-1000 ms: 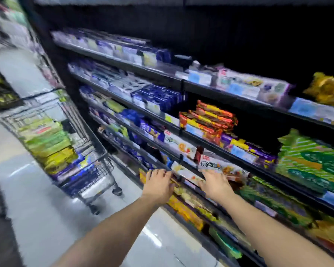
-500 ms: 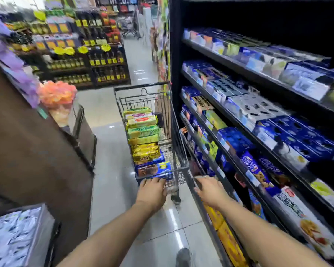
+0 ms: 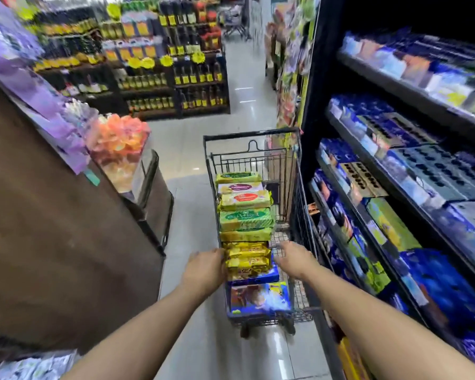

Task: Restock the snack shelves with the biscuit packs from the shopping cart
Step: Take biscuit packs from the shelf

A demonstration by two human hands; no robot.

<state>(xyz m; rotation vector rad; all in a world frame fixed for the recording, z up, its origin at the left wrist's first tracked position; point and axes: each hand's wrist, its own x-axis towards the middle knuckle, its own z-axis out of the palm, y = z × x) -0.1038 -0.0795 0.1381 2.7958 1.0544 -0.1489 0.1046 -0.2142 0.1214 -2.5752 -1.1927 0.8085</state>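
Biscuit packs (image 3: 244, 215) stacked in cart (image 3: 251, 133) beside snack shelves (image 3: 412, 91); left hand (image 3: 203, 268) touches yellow ones' left end, finger curl unclear; right hand (image 3: 296, 260) spread open just beside right end, looks like two-sided lift setup

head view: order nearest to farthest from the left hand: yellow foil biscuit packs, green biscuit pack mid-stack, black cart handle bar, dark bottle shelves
From the left hand:
1. Yellow foil biscuit packs, at its fingers, cart's near half.
2. Green biscuit pack, midway along the stack.
3. Black cart handle bar, cart's far end.
4. Dark bottle shelves, across the aisle.
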